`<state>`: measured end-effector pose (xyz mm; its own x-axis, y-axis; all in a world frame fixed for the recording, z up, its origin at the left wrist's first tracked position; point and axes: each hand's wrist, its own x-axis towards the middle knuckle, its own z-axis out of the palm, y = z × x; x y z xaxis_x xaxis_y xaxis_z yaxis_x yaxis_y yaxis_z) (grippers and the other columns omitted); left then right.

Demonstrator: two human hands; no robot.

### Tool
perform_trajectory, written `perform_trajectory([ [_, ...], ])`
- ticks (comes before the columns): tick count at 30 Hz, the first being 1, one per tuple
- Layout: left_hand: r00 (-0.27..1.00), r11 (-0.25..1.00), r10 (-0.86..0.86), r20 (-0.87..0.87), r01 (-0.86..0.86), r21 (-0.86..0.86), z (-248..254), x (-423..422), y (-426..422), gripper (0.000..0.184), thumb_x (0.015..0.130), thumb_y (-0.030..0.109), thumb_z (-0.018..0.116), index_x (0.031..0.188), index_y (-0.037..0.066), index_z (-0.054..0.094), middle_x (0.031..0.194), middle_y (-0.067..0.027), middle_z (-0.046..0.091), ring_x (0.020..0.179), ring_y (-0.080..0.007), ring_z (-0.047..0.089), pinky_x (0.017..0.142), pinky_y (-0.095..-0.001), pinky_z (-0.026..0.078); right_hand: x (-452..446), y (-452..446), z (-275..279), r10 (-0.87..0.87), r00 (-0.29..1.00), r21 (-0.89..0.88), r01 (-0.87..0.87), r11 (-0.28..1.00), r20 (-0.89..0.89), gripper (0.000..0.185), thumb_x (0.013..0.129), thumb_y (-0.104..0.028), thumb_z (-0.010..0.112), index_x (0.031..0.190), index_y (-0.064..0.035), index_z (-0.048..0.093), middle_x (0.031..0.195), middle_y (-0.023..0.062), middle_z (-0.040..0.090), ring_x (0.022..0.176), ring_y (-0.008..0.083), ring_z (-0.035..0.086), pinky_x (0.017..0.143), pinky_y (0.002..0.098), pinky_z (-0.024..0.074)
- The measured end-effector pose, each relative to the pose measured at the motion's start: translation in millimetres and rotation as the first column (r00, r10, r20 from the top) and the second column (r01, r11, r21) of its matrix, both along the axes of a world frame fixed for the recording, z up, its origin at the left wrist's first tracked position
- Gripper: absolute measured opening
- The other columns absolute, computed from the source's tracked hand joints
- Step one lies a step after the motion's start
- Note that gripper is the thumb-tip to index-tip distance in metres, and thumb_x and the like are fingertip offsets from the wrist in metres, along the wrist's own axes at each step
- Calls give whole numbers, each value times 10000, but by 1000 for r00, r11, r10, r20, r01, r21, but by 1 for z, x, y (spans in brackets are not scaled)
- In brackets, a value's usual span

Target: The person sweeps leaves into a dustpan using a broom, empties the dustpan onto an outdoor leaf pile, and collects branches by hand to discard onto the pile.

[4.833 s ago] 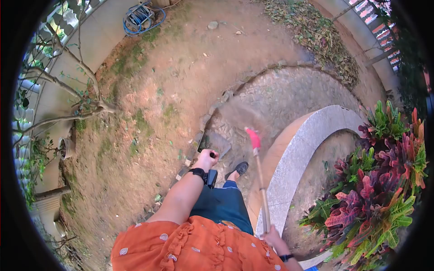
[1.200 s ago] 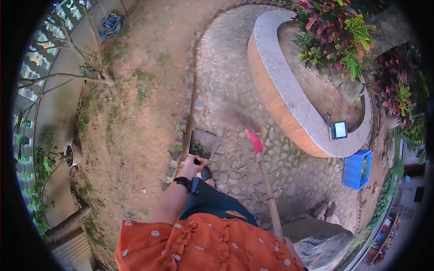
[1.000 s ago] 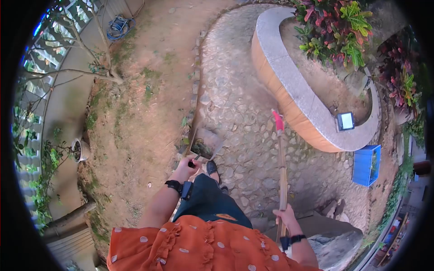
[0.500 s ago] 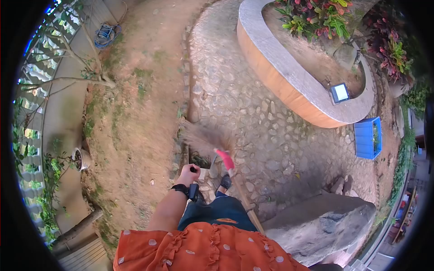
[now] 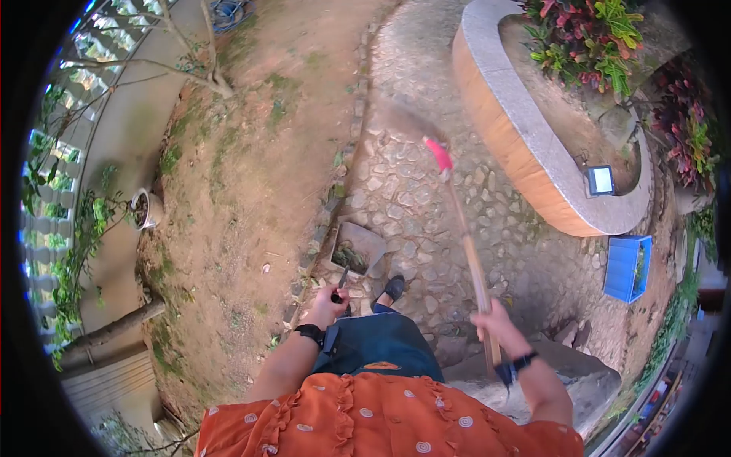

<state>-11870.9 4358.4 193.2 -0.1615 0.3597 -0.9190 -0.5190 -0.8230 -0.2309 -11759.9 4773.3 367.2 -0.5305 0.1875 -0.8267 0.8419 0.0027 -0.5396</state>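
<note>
My left hand (image 5: 327, 306) is closed round the dark handle of a dustpan (image 5: 359, 248), which rests on the stone path beside its edging and has some green and brown debris inside. My right hand (image 5: 499, 326) grips the wooden stick of a broom (image 5: 467, 242). The stick slants up and left to a pink-red collar. Beyond that collar the bristles are blurred over the cobbles, ahead of the dustpan and apart from it.
A curved low wall (image 5: 525, 126) borders the path, with a lamp (image 5: 601, 180) on it and leafy plants behind. A blue crate (image 5: 627, 268) stands at its near end. A large rock (image 5: 563, 373) is at lower right, a flower pot (image 5: 146, 209) by the left wall.
The broom head has swung away from the dustpan, forward and right. My right hand, hidden half a second ago, now shows on the stick. The dustpan is uncovered and the view has shifted.
</note>
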Motion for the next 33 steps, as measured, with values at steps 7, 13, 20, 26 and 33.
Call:
perform_trajectory([
  [7, 989, 989, 137, 49, -133, -68, 3, 46, -34, 53, 841, 28, 432, 810, 22, 389, 605, -42, 421, 501, -128, 434, 431, -242, 402, -45, -21, -73, 127, 990, 148, -135, 980, 68, 410, 678, -19, 674, 981, -8, 399, 659, 90, 525, 445, 187, 542, 359, 334, 437],
  [13, 986, 989, 146, 80, -142, -49, -31, 54, -65, 83, 775, -22, 453, 726, 35, 418, 557, -53, 428, 481, -173, 437, 437, -254, 416, 183, -94, -8, 396, 828, 190, -496, 847, 396, 442, 653, -65, 661, 989, 22, 388, 702, 168, 596, 563, 255, 633, 470, 365, 500],
  [20, 998, 998, 56, 6, -57, 25, -129, 85, -78, 52, 796, -20, 463, 783, 29, 451, 646, -76, 482, 522, -177, 474, 461, -253, 453, 398, -202, 139, 388, 800, 163, -504, 848, 457, 377, 692, -64, 640, 1017, 3, 459, 695, 106, 572, 568, 181, 582, 486, 343, 451],
  [26, 994, 994, 105, 3, -105, -28, -46, 122, -100, 60, 827, 35, 458, 777, 42, 425, 626, -50, 461, 504, -148, 449, 433, -238, 431, 553, -265, 151, 155, 904, 217, -256, 942, 398, 380, 744, -100, 639, 1096, -67, 500, 836, 133, 604, 712, 152, 573, 644, 344, 469],
  [33, 999, 999, 46, -17, -46, -13, -29, 210, -152, 79, 866, 66, 454, 806, 42, 409, 608, -38, 452, 495, -150, 442, 446, -259, 409, 461, -250, 113, 144, 967, 353, -212, 911, 209, 349, 696, -69, 653, 976, 28, 468, 657, 105, 569, 515, 188, 584, 451, 338, 457],
])
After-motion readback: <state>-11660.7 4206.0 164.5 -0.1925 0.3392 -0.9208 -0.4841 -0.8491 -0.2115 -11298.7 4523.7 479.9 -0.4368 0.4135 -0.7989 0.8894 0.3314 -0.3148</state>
